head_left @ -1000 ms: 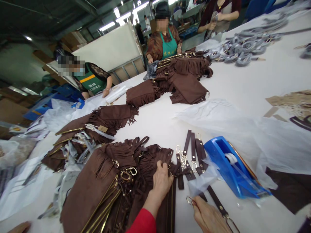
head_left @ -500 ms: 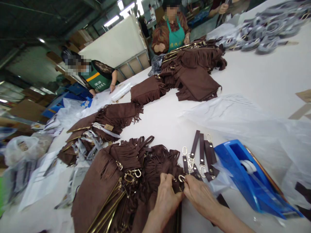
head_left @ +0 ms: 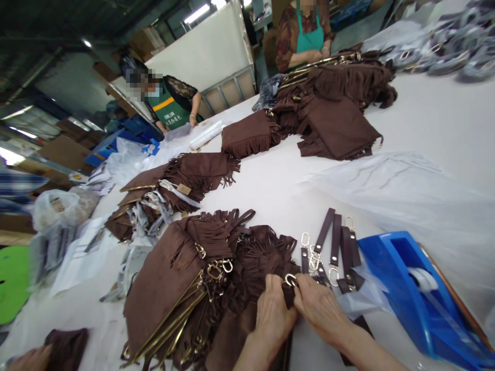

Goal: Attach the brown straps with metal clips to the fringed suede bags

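My left hand (head_left: 273, 312) is closed on the edge of a brown fringed bag (head_left: 232, 337) at the bottom middle. Pressed against it, my right hand (head_left: 319, 309) pinches a gold-coloured metal clasp (head_left: 291, 280), which shows between the fingertips of both hands. How the clasp and the bag's edge join is hidden by my fingers. Left of my hands lies a pile of brown fringed bags (head_left: 158, 288) with gold zips and metal rings. Just beyond my right hand are several short dark brown straps (head_left: 325, 232) with metal clips.
A blue tape dispenser (head_left: 421, 299) stands at the right, beside clear plastic sheeting (head_left: 402, 190). More brown bags (head_left: 336, 123) are heaped across the white table (head_left: 266, 190). Two co-workers stand opposite. Another person's hand (head_left: 36, 358) touches brown material (head_left: 69, 345) at bottom left.
The view has shifted, so most things sit farther right or lower. My hands stay together at the clasp. Another person's hand with brown material has come in at bottom left.
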Available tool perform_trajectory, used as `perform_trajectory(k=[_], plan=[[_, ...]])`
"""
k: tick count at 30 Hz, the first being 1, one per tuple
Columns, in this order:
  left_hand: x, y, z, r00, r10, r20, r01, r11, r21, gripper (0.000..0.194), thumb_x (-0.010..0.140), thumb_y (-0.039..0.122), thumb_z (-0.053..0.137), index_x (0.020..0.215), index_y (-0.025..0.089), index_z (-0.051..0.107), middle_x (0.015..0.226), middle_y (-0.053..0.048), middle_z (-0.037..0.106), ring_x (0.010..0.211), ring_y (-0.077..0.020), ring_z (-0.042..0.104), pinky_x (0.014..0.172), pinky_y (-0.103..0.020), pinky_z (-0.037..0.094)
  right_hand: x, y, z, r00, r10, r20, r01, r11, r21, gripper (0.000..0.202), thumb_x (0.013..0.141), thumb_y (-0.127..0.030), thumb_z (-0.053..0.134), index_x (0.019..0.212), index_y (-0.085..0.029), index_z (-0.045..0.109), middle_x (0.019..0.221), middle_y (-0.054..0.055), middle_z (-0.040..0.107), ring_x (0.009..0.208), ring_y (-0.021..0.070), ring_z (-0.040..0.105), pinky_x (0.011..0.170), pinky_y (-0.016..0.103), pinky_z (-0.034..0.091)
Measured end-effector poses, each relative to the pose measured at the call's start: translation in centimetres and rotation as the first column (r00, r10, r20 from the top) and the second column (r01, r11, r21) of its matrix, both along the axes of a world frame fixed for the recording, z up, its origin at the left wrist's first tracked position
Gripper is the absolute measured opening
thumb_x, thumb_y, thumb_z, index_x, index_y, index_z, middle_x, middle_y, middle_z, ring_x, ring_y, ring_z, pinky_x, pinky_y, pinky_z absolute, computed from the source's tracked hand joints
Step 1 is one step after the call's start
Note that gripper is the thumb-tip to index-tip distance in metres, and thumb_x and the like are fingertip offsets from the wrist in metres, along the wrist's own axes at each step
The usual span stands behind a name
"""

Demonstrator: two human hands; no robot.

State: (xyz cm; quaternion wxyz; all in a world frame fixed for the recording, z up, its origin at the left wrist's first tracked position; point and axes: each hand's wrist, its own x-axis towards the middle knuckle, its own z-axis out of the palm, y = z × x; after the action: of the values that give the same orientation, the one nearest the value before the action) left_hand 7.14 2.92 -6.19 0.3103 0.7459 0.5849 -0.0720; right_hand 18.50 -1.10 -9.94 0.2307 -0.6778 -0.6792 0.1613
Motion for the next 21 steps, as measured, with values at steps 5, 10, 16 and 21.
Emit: perform_trajectory(k=[5, 10, 16, 21], plan=[[-1.1, -0.1, -0.5, 0.991, -0.088, 0.101, 0.09, 0.996, -0.015, 0.019, 0.071, 0.014, 0.039, 0.089, 0.02, 0.041, 0.093, -0.006, 0.048, 0.086, -0.0192, 0.053, 0.074, -0.03, 0.042, 0.2, 0.3, 0.1, 1.0, 0.023, 0.016, -0.024, 0.999, 0.031, 0.012, 0.083, -0.012, 0.035, 0.077, -0.021, 0.042, 0.067, 0.002, 0.056, 0.06, 0.0166, 0.059, 0.054, 0.026, 0.042], [-2.5, 0.6, 0.2, 0.948, -0.148, 0.28, 0.167, 0.985, -0.042, 0.027, 0.069, 0.006, 0.039, 0.092, 0.019, 0.044, 0.094, -0.005, 0.05, 0.089, -0.0161, 0.05, 0.081, -0.029, 0.041, 0.0, 0.6, 0.3, 0.999, 0.023, 0.033, -0.027, 0.992, 0.126, 0.014, 0.084, -0.013, 0.032, 0.076, -0.021, 0.04, 0.063, 0.001, 0.054, 0.054, 0.0161, 0.057, 0.05, 0.026, 0.041], [-3.6, 1.3, 1.2, 0.887, -0.085, 0.453, 0.171, 0.973, -0.153, 0.028, 0.064, 0.007, 0.048, 0.089, 0.018, 0.051, 0.091, -0.002, 0.051, 0.085, -0.0137, 0.048, 0.078, -0.025, 0.039, -0.9, 0.8, 0.1, 0.995, 0.092, 0.041, -0.098, 0.979, 0.176, 0.012, 0.082, -0.011, 0.033, 0.079, -0.02, 0.041, 0.065, 0.001, 0.053, 0.057, 0.0163, 0.055, 0.052, 0.026, 0.041], [-4.2, 2.0, 1.4, 0.856, -0.018, 0.516, 0.172, 0.952, -0.252, 0.027, 0.06, 0.009, 0.053, 0.086, 0.018, 0.056, 0.08, 0.003, 0.047, 0.074, -0.0107, 0.043, 0.064, -0.021, 0.035, -1.0, 0.9, 0.3, 0.984, 0.165, 0.066, -0.175, 0.965, 0.197, 0.014, 0.078, -0.007, 0.036, 0.078, -0.02, 0.042, 0.066, 0.001, 0.052, 0.058, 0.0164, 0.054, 0.052, 0.026, 0.04]])
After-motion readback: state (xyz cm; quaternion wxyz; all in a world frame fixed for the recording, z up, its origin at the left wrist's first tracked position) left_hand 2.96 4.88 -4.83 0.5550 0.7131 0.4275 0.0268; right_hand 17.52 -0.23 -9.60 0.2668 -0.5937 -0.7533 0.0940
